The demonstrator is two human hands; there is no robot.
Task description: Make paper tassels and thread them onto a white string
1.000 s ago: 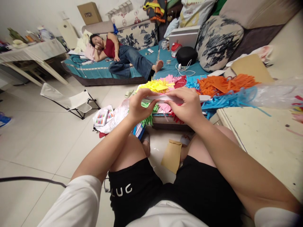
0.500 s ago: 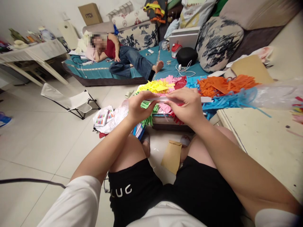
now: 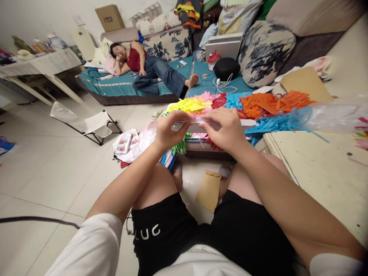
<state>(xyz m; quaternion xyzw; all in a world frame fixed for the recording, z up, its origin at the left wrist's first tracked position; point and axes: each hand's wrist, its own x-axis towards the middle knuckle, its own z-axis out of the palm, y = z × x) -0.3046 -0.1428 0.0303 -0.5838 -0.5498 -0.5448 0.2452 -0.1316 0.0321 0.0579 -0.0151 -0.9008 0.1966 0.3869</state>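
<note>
A long white strip (image 3: 195, 125), thin like paper or plastic film, stretches level between my hands above a low seat. My left hand (image 3: 169, 129) pinches its left part, thumb below and fingers on top. With a similar pinch my right hand (image 3: 225, 124) grips it further right, and the strip's end shows beyond that hand. Just behind lie heaps of fringed tissue paper: yellow fringe (image 3: 188, 105), orange fringe (image 3: 276, 104) and blue fringe (image 3: 273, 123). Green fringe (image 3: 179, 146) hangs below my left hand. My fingers cover parts of the strip.
A person (image 3: 138, 57) lies on the teal sofa (image 3: 115, 86) at the back. A folding chair (image 3: 89, 120) stands left, near printed cards (image 3: 125, 142) on white plastic. A brown envelope (image 3: 209, 189) lies between my feet. At right is a cream tabletop (image 3: 322, 165).
More of the white strip's face shows between and beyond my hands, covering more of the coloured paper behind. Both hands stay nearly in place, still pinching it.
</note>
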